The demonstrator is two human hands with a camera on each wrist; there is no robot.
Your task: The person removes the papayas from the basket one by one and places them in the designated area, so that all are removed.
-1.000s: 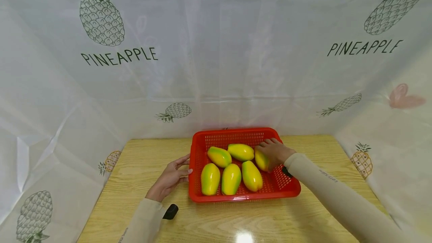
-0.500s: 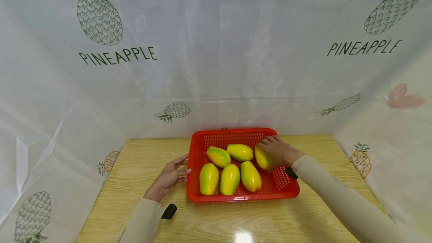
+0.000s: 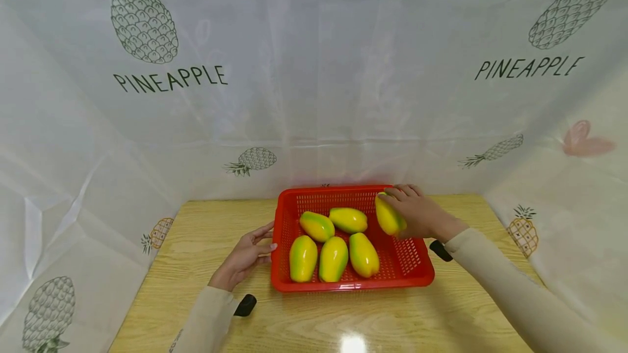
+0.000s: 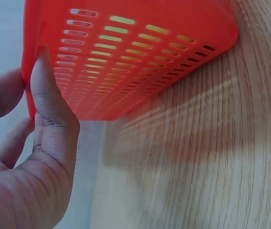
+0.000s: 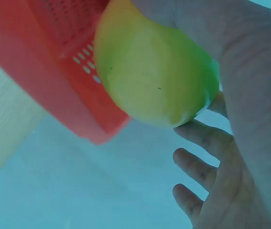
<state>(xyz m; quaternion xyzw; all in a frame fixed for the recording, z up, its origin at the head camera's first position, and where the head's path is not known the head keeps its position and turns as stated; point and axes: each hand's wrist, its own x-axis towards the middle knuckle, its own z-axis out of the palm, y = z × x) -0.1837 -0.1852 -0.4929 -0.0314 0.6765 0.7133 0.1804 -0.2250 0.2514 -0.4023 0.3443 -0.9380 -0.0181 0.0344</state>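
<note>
My right hand grips a yellow-green papaya over the right end of a red plastic basket. In the right wrist view, the papaya sits between the thumb and the nearer fingers, while the other fingers extend beside it. Several similar papayas lie in the basket, among them one at the front left and one at the back. At the basket's left end, my left hand holds the rim. The left wrist view has its thumb against the slotted wall, fingers across the rim.
The basket stands on a light wood-grain table, close to its back edge. Pale sheeting printed with pineapples rises behind and at both sides. A black wrist device sits by the right sleeve, another by the left.
My right hand has raised the papaya from the basket's floor and moved it slightly right, toward the back right rim. The left hand keeps its place on the rim.
</note>
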